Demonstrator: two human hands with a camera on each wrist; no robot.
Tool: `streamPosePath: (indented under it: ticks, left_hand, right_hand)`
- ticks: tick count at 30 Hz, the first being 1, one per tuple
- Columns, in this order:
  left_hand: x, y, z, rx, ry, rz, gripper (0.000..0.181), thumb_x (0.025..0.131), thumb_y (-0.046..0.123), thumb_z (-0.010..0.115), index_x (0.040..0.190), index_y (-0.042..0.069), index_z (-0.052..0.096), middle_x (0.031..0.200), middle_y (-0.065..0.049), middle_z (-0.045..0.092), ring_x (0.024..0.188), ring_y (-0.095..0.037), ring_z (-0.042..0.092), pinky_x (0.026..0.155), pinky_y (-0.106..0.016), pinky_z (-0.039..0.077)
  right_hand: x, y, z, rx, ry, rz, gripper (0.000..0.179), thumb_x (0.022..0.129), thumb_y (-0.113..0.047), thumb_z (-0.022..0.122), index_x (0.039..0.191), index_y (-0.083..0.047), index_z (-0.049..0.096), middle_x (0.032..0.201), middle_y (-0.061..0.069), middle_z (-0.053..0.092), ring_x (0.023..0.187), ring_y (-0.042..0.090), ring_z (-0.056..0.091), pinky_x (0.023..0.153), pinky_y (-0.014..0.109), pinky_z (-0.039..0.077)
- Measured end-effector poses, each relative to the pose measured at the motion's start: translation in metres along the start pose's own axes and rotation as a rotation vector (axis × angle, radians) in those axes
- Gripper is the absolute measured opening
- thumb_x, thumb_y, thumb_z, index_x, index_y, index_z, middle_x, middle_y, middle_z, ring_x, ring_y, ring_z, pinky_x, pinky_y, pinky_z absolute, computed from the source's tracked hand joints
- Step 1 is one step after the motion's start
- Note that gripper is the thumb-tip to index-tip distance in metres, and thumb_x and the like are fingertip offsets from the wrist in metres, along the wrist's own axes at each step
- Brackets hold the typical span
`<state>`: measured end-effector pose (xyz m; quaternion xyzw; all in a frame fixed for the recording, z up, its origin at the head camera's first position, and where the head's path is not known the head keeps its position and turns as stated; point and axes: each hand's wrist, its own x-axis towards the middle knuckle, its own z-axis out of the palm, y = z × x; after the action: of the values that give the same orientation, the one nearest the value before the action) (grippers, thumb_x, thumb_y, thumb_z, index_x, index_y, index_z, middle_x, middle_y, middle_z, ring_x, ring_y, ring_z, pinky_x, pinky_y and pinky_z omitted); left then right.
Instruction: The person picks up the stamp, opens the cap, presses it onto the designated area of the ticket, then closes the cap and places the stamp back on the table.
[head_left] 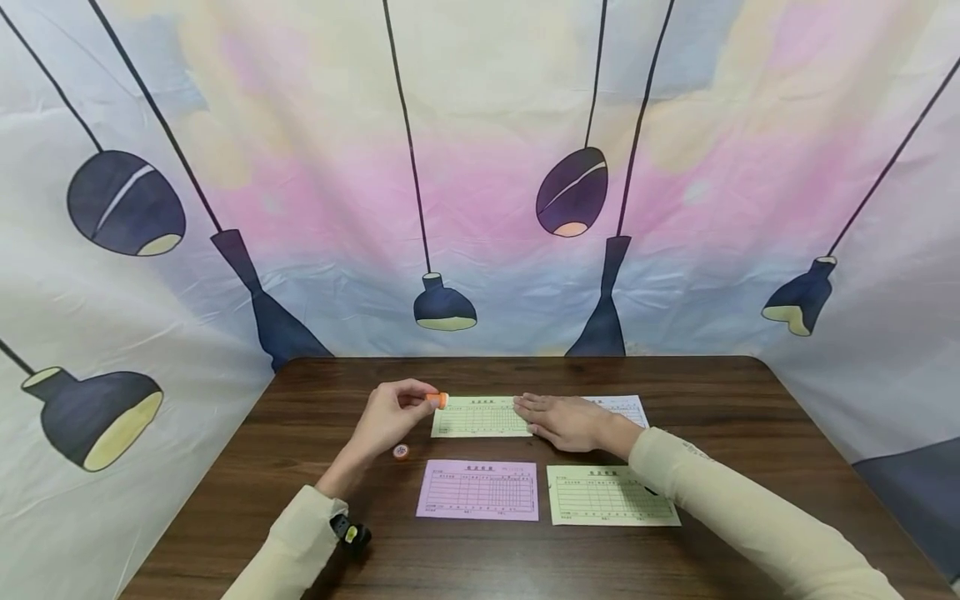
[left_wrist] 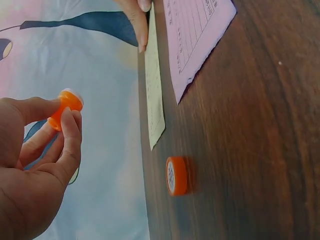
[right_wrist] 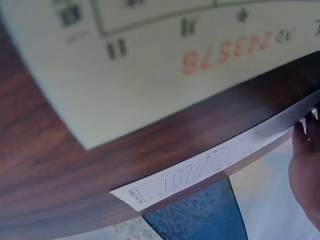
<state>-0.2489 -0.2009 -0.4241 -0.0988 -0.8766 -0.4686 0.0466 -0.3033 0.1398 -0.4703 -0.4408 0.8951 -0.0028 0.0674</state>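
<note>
My left hand pinches a small orange stamp between thumb and fingers, held at the left end of the far pale green form. An orange round cap with a printed top lies on the table, closer in than that hand; the head view has the cap left of the forms. Fingers straight, my right hand rests palm down over the right end of the far green form. It also covers part of a white form to its right.
Nearer on the brown wooden table lie a pink form and another pale green form, partly under the right sleeve. A curtain printed with lamps hangs behind the table's far edge.
</note>
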Motion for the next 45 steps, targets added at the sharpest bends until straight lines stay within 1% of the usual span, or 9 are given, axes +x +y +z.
streamPosePath:
  ticks: [6, 10, 16, 21, 25, 29, 33, 38, 45]
  left_hand:
    - [0.011, 0.008, 0.013, -0.015, -0.027, 0.007, 0.015, 0.094, 0.014, 0.079, 0.109, 0.012, 0.08, 0.103, -0.008, 0.081, 0.088, -0.016, 0.076, 0.073, -0.025, 0.059]
    - [0.015, 0.013, 0.024, -0.014, -0.036, 0.017, 0.015, 0.093, 0.013, 0.08, 0.108, 0.013, 0.081, 0.102, -0.007, 0.081, 0.086, -0.014, 0.075, 0.072, -0.025, 0.059]
    - [0.019, 0.016, 0.041, -0.009, -0.048, 0.064, 0.014, 0.093, 0.013, 0.081, 0.107, 0.016, 0.082, 0.104, -0.005, 0.08, 0.084, -0.011, 0.074, 0.073, -0.026, 0.06]
    - [0.025, 0.019, 0.053, 0.01, -0.087, 0.107, 0.014, 0.093, 0.013, 0.08, 0.107, 0.014, 0.082, 0.104, -0.004, 0.079, 0.084, -0.01, 0.074, 0.072, -0.024, 0.059]
    - [0.028, 0.024, 0.059, 0.041, -0.113, 0.119, 0.017, 0.094, 0.015, 0.08, 0.11, 0.011, 0.082, 0.103, -0.005, 0.079, 0.083, -0.011, 0.072, 0.073, -0.025, 0.058]
    - [0.032, 0.028, 0.064, 0.035, -0.125, 0.091, 0.022, 0.092, 0.018, 0.081, 0.112, 0.007, 0.08, 0.099, -0.005, 0.079, 0.083, -0.011, 0.071, 0.074, -0.028, 0.059]
    - [0.036, 0.031, 0.071, 0.028, -0.139, 0.08, 0.018, 0.09, 0.021, 0.084, 0.104, 0.009, 0.081, 0.092, -0.003, 0.079, 0.079, -0.009, 0.07, 0.073, -0.028, 0.058]
    - [0.037, 0.036, 0.078, 0.04, -0.168, 0.097, 0.014, 0.09, 0.021, 0.083, 0.102, 0.012, 0.081, 0.09, -0.002, 0.078, 0.078, -0.009, 0.069, 0.072, -0.028, 0.057]
    - [0.037, 0.034, 0.084, 0.082, -0.212, 0.118, 0.019, 0.092, 0.019, 0.082, 0.106, 0.006, 0.081, 0.09, -0.003, 0.078, 0.076, -0.008, 0.068, 0.07, -0.027, 0.057]
  right_hand:
    - [0.001, -0.001, -0.003, 0.015, 0.001, 0.013, 0.053, 0.116, -0.035, 0.034, 0.166, -0.016, 0.032, 0.174, 0.004, 0.03, 0.162, 0.023, 0.03, 0.128, 0.044, 0.034]
    - [0.003, -0.001, -0.003, 0.01, -0.001, 0.011, 0.053, 0.116, -0.034, 0.034, 0.166, -0.016, 0.032, 0.173, 0.004, 0.03, 0.161, 0.023, 0.03, 0.127, 0.043, 0.035]
    - [0.004, 0.0, 0.001, 0.01, -0.004, 0.025, 0.054, 0.116, -0.038, 0.033, 0.166, -0.018, 0.03, 0.174, 0.002, 0.029, 0.161, 0.021, 0.03, 0.126, 0.043, 0.037]
    - [0.004, 0.001, 0.002, 0.028, -0.01, 0.034, 0.055, 0.116, -0.041, 0.032, 0.166, -0.019, 0.031, 0.174, 0.001, 0.028, 0.162, 0.02, 0.029, 0.127, 0.043, 0.036]
    - [0.004, 0.001, 0.002, 0.032, -0.01, 0.036, 0.054, 0.116, -0.04, 0.033, 0.166, -0.019, 0.032, 0.174, 0.001, 0.03, 0.161, 0.02, 0.03, 0.126, 0.043, 0.036]
    - [0.004, 0.0, 0.0, 0.039, 0.002, 0.029, 0.054, 0.116, -0.04, 0.036, 0.165, -0.018, 0.034, 0.173, 0.003, 0.031, 0.161, 0.022, 0.032, 0.126, 0.044, 0.037]
    - [0.004, -0.001, -0.001, 0.049, 0.007, 0.029, 0.054, 0.115, -0.04, 0.037, 0.165, -0.018, 0.035, 0.173, 0.003, 0.032, 0.161, 0.023, 0.032, 0.125, 0.045, 0.038]
    - [0.003, 0.0, -0.003, 0.05, 0.011, 0.033, 0.054, 0.115, -0.04, 0.038, 0.164, -0.018, 0.036, 0.173, 0.002, 0.032, 0.16, 0.023, 0.033, 0.124, 0.046, 0.039]
    - [0.005, -0.001, -0.001, 0.045, 0.018, 0.028, 0.054, 0.115, -0.039, 0.04, 0.164, -0.018, 0.036, 0.172, 0.002, 0.033, 0.16, 0.023, 0.034, 0.123, 0.045, 0.04]
